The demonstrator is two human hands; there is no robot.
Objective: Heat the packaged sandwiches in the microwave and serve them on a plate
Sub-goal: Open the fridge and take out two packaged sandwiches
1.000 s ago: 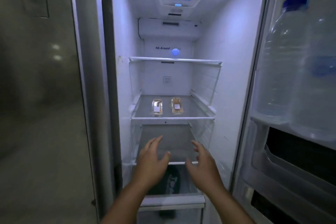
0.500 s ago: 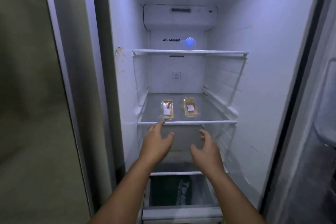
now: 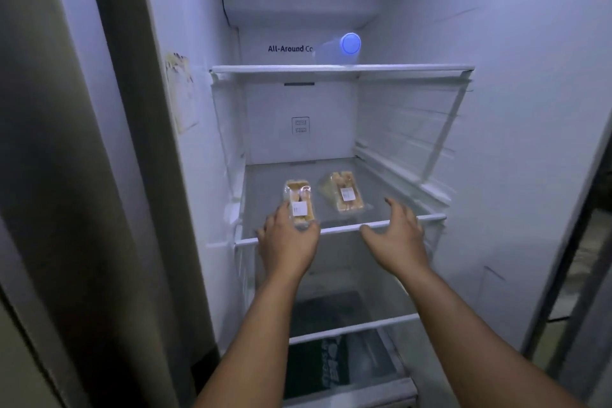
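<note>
Left grip [image 3: 287, 240] around left sandwich pack [image 3: 299, 203]; right grip [image 3: 395, 235] released, just beside right sandwich pack [image 3: 344, 194].

An open refrigerator [image 3: 496, 109] with glass shelves [image 3: 341, 69]; a blue light [image 3: 351, 43] glows beside "All-Around" lettering [image 3: 289, 49].

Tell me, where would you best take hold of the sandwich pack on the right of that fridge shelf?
Probably across its two long sides, near the front end. The right sandwich pack lies flat on the glass shelf, its narrow end towards the open front, apart from the left sandwich pack. The right hand is open at the shelf edge, so coming straight in from the front, thumb one side and fingers the other, looks easiest.
</note>
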